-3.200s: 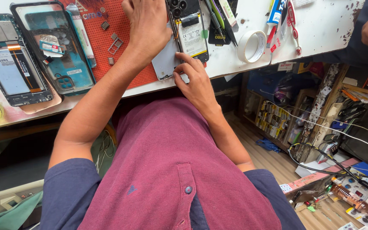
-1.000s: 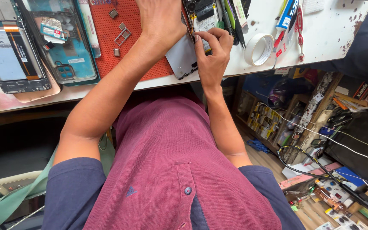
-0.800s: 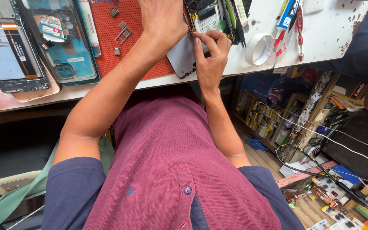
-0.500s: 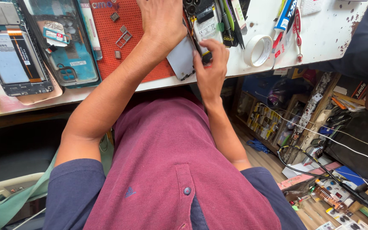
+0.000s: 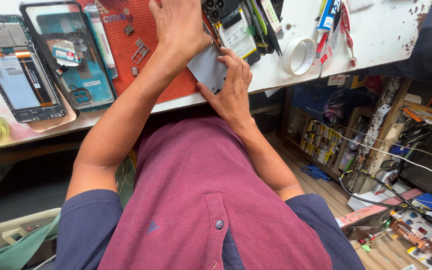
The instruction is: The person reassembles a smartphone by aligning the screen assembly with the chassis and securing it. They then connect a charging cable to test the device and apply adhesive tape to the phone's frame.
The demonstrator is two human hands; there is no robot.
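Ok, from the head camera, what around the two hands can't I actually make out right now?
- Left hand: fingertips cut off by the top edge of the head view.
- Grey plate: far edge hidden under the left hand; its near corner is covered by the right hand.
- Opened phone: upper part cut off by the top edge.
- Small metal parts on the red mat: too small to identify.

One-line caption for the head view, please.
Both hands, left and right, work on a grey phone panel over a red mat.

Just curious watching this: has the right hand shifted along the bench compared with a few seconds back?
Yes. The right hand has moved up and toward the tape roll, from the table's edge onto the grey plate.
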